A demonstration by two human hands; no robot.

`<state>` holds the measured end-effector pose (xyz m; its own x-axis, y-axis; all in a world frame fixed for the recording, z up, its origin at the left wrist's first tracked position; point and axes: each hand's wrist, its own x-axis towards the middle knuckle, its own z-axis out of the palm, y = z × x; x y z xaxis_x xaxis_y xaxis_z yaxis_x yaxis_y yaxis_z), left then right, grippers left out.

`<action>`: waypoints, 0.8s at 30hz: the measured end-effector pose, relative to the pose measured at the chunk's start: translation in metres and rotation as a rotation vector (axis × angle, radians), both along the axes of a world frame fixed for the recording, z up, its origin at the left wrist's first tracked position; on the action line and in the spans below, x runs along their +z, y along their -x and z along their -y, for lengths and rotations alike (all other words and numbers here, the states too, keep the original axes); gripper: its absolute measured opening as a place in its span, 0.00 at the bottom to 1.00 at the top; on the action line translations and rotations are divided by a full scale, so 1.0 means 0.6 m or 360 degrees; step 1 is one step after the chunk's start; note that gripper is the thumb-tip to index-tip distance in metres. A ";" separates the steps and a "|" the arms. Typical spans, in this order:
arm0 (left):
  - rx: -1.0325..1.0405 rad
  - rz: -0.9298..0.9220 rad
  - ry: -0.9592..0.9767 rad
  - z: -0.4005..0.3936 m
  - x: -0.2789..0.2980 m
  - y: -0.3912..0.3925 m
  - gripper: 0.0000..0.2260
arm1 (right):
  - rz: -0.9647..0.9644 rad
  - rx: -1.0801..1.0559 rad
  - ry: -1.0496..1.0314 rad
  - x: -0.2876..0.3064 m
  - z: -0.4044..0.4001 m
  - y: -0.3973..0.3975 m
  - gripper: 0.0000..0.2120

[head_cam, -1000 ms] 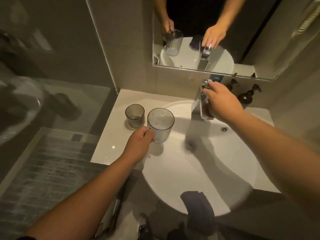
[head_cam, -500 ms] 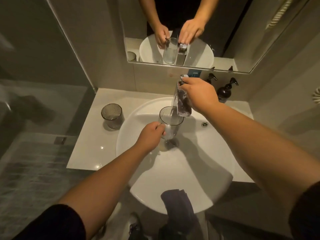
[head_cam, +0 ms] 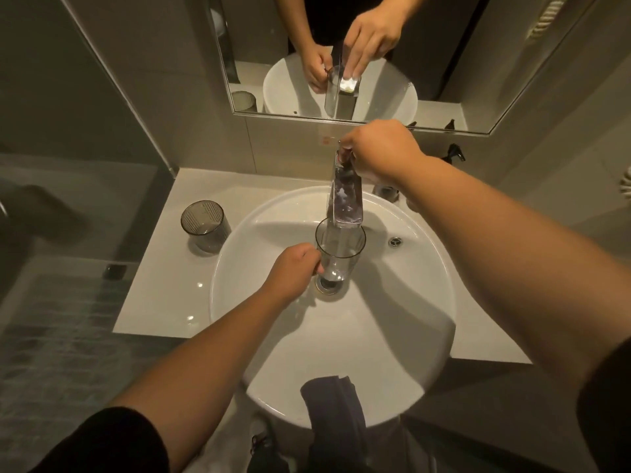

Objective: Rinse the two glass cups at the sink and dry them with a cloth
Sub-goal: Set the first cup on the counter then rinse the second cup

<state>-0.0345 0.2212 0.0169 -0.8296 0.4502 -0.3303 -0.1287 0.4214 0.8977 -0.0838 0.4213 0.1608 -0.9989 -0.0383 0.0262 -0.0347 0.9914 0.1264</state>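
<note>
My left hand (head_cam: 296, 268) is wrapped around a clear glass cup (head_cam: 338, 256), fingers closed on its left side near the lower half, so the cup sits just to the right of my knuckles. I hold it upright inside the white sink (head_cam: 426, 302), directly above the drain (head_cam: 329, 285), with its open mouth right under the spout of the tap (head_cam: 345, 199). Whether water is running into it I cannot tell for certain, though the bottom of the cup shows a glint.

My right hand (head_cam: 379, 151) is up at the back of the sink, closed on the top handle of the tap, thumb and fingers pinching it from above. It is well above and behind the cup, not touching it.

The second glass cup (head_cam: 205, 227), darker and ribbed, stands upright on the pale table (head_cam: 164, 285) to the left of the sink, apart from my left hand and touched by neither hand. A dark cloth (head_cam: 333, 401) hangs over the near rim of the sink, close to my body and well apart from both hands. Above the tap the mirror (head_cam: 444, 63) shows both hands and the cup again. A dark pump bottle (head_cam: 456, 153) pokes out behind my right forearm at the back wall.
</note>
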 end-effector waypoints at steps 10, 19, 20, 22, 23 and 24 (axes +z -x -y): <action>-0.0001 0.0029 -0.0076 -0.006 -0.013 -0.004 0.11 | -0.0036 -0.0037 0.0138 -0.002 0.002 -0.006 0.11; 0.0033 0.0059 -0.0147 -0.007 -0.007 -0.004 0.10 | 0.0036 0.0038 0.0780 -0.015 -0.026 -0.032 0.22; 0.0033 0.0057 -0.0146 -0.007 -0.008 -0.003 0.10 | -0.0029 0.0043 0.0860 -0.017 -0.031 -0.041 0.24; 0.0036 0.0049 -0.0145 -0.008 -0.008 -0.003 0.10 | -0.0238 -0.0014 0.1029 -0.030 -0.040 -0.064 0.26; 0.0039 0.0044 -0.0146 -0.009 -0.007 -0.003 0.10 | -0.0332 -0.0082 0.1143 -0.042 -0.045 -0.078 0.26; 0.0040 0.0039 -0.0147 -0.009 -0.005 -0.003 0.10 | -0.0395 -0.0165 0.1271 -0.056 -0.050 -0.094 0.25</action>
